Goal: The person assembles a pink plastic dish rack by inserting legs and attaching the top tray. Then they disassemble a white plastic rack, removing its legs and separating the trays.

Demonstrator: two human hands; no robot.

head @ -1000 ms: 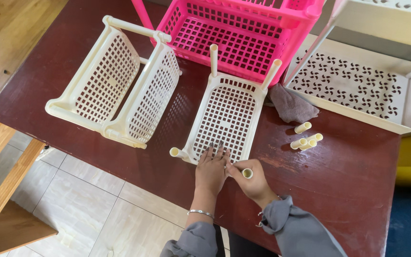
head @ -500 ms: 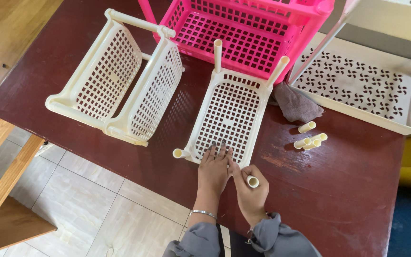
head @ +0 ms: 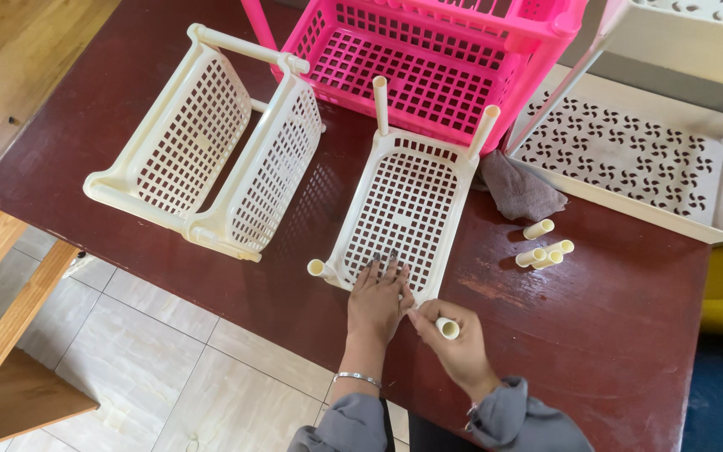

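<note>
Fingers of the left hand (head: 376, 301) press flat on the near edge of the cream tray (head: 403, 213), steadying it on the counter (head: 596, 310); the right hand (head: 453, 335) grips a short tube (head: 447, 327) beside its corner.

you get bright, even daylight, soft shadows, mild sheen on the table (head: 596, 335), and sharp focus.

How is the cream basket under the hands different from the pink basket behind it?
The cream basket is pale and lies alone on the table; the pink basket is bright pink and stacked in a rack. The left hand presses the cream one; nobody touches the pink one. Both have grid-holed floors.
</note>
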